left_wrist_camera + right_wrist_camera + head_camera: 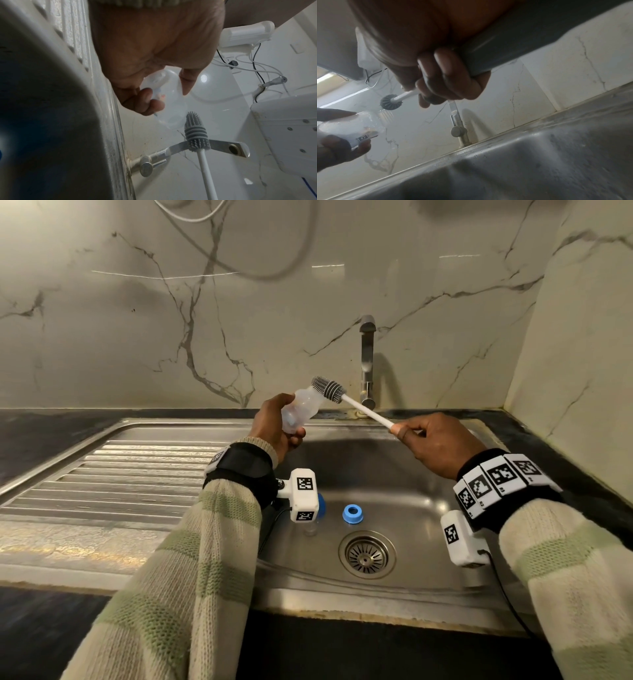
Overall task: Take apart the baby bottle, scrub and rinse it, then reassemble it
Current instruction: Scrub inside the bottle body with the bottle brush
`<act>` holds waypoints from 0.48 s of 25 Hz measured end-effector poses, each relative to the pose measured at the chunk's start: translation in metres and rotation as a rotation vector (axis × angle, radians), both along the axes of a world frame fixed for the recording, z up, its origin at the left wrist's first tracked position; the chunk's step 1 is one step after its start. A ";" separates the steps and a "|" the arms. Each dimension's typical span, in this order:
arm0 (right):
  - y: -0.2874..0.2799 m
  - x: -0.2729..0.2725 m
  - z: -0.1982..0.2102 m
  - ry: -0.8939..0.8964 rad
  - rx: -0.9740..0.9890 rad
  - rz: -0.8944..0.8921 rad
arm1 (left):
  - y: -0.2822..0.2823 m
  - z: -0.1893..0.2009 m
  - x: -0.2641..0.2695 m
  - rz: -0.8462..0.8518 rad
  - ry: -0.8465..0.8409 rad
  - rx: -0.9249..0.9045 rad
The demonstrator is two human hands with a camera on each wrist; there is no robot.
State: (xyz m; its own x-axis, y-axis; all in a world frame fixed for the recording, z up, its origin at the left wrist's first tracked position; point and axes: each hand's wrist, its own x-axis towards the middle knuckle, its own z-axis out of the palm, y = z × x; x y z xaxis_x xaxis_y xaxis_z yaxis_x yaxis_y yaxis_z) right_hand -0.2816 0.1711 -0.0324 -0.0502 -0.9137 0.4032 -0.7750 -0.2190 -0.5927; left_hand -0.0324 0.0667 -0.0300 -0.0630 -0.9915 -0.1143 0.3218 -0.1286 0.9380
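My left hand (277, 426) grips the clear baby bottle body (301, 409) above the sink, tilted with its open mouth toward the upper right. My right hand (428, 440) holds the white handle of a bottle brush (363, 407); its grey bristled head (328, 388) sits just outside the bottle's mouth. The left wrist view shows the bottle (171, 105) and the brush head (195, 131) side by side. The blue screw ring (352, 513) lies on the sink floor. A clear piece with a blue part (317, 520) lies left of it, partly hidden by my wrist camera.
The steel sink basin (394, 474) has a round drain (367, 554) near its front. A chrome tap (367, 361) stands behind the basin against the marble wall. A ribbed draining board (120, 474) stretches to the left. Dark countertop (582, 474) borders the right side.
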 end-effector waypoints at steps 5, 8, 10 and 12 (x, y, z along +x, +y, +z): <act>0.000 0.000 -0.001 0.008 0.011 0.004 | 0.001 0.000 -0.003 0.005 0.024 0.005; 0.000 0.001 -0.001 -0.008 0.035 0.016 | 0.001 0.000 -0.002 -0.004 0.061 0.003; -0.001 0.001 0.000 0.001 0.025 0.010 | 0.001 0.001 -0.002 -0.003 0.074 0.004; 0.000 0.003 0.001 0.004 0.022 0.011 | 0.001 0.000 -0.002 0.006 0.074 0.007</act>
State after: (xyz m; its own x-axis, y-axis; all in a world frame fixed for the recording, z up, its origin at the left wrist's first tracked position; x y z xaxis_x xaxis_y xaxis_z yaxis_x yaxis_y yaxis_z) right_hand -0.2781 0.1708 -0.0313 -0.0382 -0.9227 0.3836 -0.7752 -0.2149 -0.5941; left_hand -0.0342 0.0677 -0.0299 -0.0660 -0.9910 -0.1166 0.3913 -0.1332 0.9106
